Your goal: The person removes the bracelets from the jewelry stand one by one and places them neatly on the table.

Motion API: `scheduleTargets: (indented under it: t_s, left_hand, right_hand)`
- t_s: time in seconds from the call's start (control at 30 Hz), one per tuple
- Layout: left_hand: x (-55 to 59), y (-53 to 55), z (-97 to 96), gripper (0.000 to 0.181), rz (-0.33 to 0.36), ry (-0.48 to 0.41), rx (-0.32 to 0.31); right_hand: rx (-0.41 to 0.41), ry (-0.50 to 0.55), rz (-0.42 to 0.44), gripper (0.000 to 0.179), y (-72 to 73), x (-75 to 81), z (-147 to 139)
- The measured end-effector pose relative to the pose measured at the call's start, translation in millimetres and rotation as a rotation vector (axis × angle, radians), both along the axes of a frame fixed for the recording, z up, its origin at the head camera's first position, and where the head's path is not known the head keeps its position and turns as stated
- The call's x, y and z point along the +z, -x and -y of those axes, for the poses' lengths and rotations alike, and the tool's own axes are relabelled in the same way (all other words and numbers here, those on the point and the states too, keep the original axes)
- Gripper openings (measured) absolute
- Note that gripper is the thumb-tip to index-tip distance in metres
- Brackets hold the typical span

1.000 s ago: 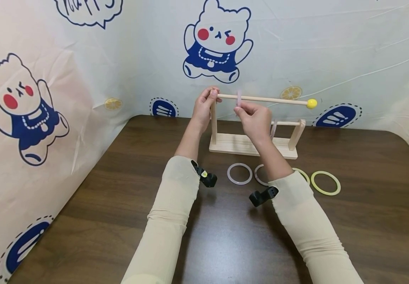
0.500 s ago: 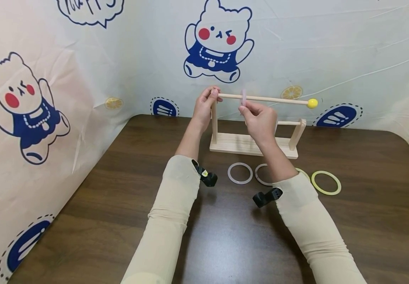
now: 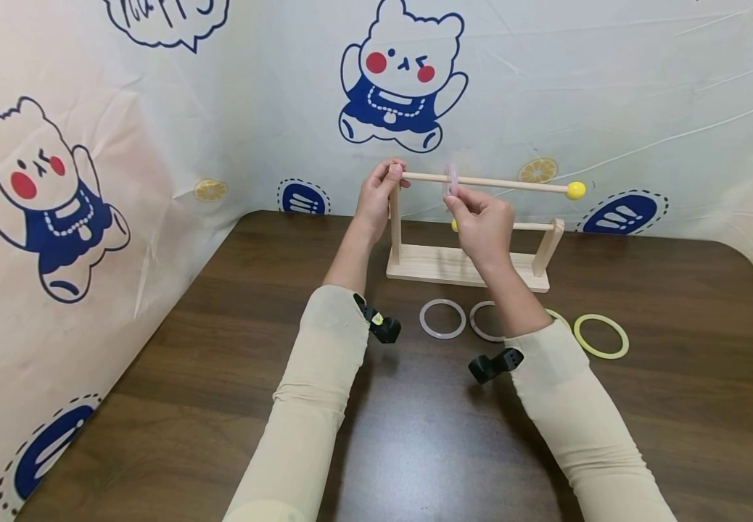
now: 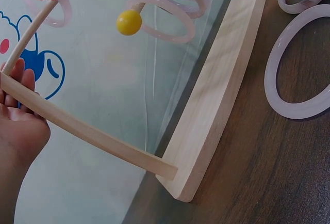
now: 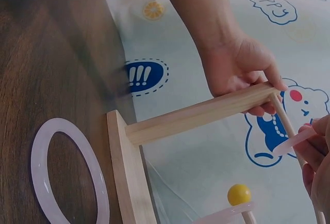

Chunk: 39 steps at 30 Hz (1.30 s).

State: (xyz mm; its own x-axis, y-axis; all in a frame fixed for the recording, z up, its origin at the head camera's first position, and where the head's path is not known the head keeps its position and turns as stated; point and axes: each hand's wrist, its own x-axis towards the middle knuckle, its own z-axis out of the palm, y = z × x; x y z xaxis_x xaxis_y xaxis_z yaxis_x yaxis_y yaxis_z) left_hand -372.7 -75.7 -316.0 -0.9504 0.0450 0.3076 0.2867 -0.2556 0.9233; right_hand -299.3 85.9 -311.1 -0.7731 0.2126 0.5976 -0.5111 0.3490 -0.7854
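A wooden ring rack (image 3: 425, 264) stands on the table, with two rods at different heights. My left hand (image 3: 374, 199) grips the top of its left post, thumb in front and fingers behind. From there the upper rod (image 3: 513, 184) runs right to a yellow ball (image 3: 575, 191). A pale pink ring (image 4: 66, 13) encircles that rod, its lower edge pinched between the thumb and fingers of my right hand (image 3: 486, 225). Several similar rings (image 4: 192, 27) hang on the lower rod, behind its yellow end ball (image 4: 129, 22) in the left wrist view; my right hand mostly hides them in the head view.
In front of the rack a pale ring (image 3: 423, 319) lies flat, beside a second pale ring (image 3: 474, 326) partly covered by my right forearm. Further right lie a yellow-green ring (image 3: 601, 356) and another, mostly hidden. A printed cloth (image 3: 272, 109) hangs close behind the rack.
My right hand has moved a little to the right, sliding the pinched ring along the upper rod. The ring now shows more of its opening. My left hand stays on the post.
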Motion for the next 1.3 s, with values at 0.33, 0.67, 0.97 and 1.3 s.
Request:
scheduleTargets:
  t_s: [0.33, 0.67, 0.97, 1.3]
  left_hand:
    - [-0.7, 0.0, 0.3, 0.011, -0.018, 0.01, -0.003]
    - [-0.2, -1.0, -0.2, 0.021, -0.02, 0.016, 0.004]
    - [-0.4, -0.3, -0.9, 0.017, -0.018, -0.009, 0.001]
    - [-0.2, -0.9, -1.3, 0.024, -0.032, -0.005, -0.002]
  right_hand:
    - [-0.016, 0.039, -0.016, 0.018, -2.0, -0.5, -5.2]
    - [-0.029, 0.031, -0.02, 0.019, -1.0, -2.5, -11.6]
    - [-0.052, 0.036, -0.01, 0.021, -3.0, -4.2, -16.1]
    - [-0.075, 0.055, -0.021, 0.02, -3.2, -6.2, -17.8]
